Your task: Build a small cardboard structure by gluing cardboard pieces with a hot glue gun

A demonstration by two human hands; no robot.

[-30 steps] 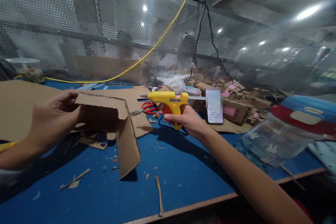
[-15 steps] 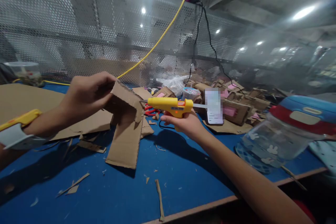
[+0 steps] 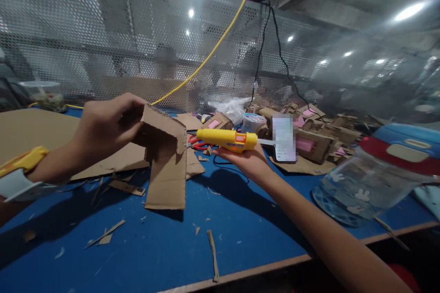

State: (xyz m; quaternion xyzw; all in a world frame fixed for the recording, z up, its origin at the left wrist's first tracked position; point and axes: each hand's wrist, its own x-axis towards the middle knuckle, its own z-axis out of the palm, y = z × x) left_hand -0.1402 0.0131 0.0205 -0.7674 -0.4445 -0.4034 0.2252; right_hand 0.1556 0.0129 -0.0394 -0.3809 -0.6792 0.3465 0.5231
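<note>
A folded cardboard piece is pinched by its upper left end in my left hand, and its long flap hangs down over the table. My right hand is wrapped round a yellow hot glue gun, held level with its nozzle pointing left. The nozzle tip is at the right edge of the cardboard; whether it touches I cannot tell. A clear glue stick juts from the gun's back. Red-handled pliers lie behind the nozzle.
A phone leans against a heap of cardboard parts. At the right stands a clear water bottle with a blue and red lid. Cardboard scraps dot the blue table. A large sheet lies left; a lidded cup stands behind.
The view has shifted slightly, moving the background to the right. The glue gun has tilted a little, and the cardboard's hanging flap has swung a bit. Both hands keep their hold.
</note>
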